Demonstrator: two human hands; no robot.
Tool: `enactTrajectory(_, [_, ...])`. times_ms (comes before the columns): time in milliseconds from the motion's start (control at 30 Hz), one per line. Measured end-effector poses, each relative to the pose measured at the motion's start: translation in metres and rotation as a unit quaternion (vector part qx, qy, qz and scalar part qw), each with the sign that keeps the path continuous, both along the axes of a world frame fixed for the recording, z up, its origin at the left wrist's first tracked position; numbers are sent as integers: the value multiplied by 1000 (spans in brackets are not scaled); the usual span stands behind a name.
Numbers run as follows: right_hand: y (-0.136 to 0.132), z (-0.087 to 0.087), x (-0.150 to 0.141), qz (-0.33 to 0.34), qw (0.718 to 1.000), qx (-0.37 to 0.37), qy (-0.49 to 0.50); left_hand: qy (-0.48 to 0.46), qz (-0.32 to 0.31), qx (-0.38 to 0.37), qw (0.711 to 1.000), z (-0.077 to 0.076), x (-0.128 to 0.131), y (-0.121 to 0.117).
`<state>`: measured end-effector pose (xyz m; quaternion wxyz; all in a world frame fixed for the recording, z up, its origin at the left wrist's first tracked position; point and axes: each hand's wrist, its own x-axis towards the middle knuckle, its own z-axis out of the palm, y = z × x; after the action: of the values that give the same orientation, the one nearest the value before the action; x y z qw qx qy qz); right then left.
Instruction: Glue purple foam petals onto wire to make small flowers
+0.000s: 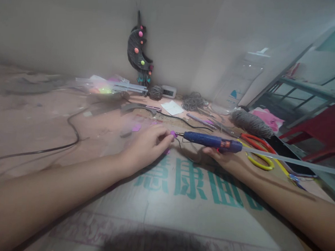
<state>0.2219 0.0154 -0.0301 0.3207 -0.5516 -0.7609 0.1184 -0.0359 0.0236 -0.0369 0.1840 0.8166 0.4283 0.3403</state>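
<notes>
My left hand (152, 143) pinches a small purple piece (173, 134) between thumb and fingertips above the cardboard. My right hand (221, 155) grips a blue hot glue gun (209, 141) from below, mostly hidden behind it. The gun's metal nozzle touches or nearly touches the purple piece; which of the two I cannot tell. A long clear glue stick (293, 161) sticks out of the gun's back end. A thin dark strand hangs below the purple piece. Another purple scrap (136, 127) lies left of my left hand.
Orange-and-yellow-handled scissors (260, 161) and a dark phone (293, 159) lie at the right. Grey yarn (251, 123), a large clear bottle (238, 84) and spare glue sticks (119, 85) stand or lie behind. A black cord (73, 129) crosses the left. A dark crescent ornament (135, 49) hangs on the wall.
</notes>
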Motion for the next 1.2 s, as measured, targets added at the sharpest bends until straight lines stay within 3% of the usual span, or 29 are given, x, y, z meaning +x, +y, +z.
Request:
enactTrajectory(267, [-1,3,6,50,998,-18,33,-7,3,-1,1000,-3,-1,1])
enactTrajectory(367, [2,4,8,77,994,-58,60,-19,8,-6,1000,-4,-1,1])
enactTrajectory(500, [5,14,4,140,948,-97,270,-29,17,-25,999,-1,1,0])
enactTrajectory(600, [6,31,0,132,919,-78,362,-32,13,-38,999,2,2,-3])
enactTrajectory(733, [20,62,-5,54,961,-82,259,-29,13,-35,999,2,2,-3])
enactTrajectory(867, [66,77,-11,-22,996,-66,60,-21,17,-27,999,0,2,-1])
enactTrajectory(1033, [137,53,-24,-61,995,-75,27,-21,10,-39,999,2,2,-2])
enactTrajectory(1200, [172,21,-33,-40,995,-86,29,-26,10,-53,998,2,2,-3])
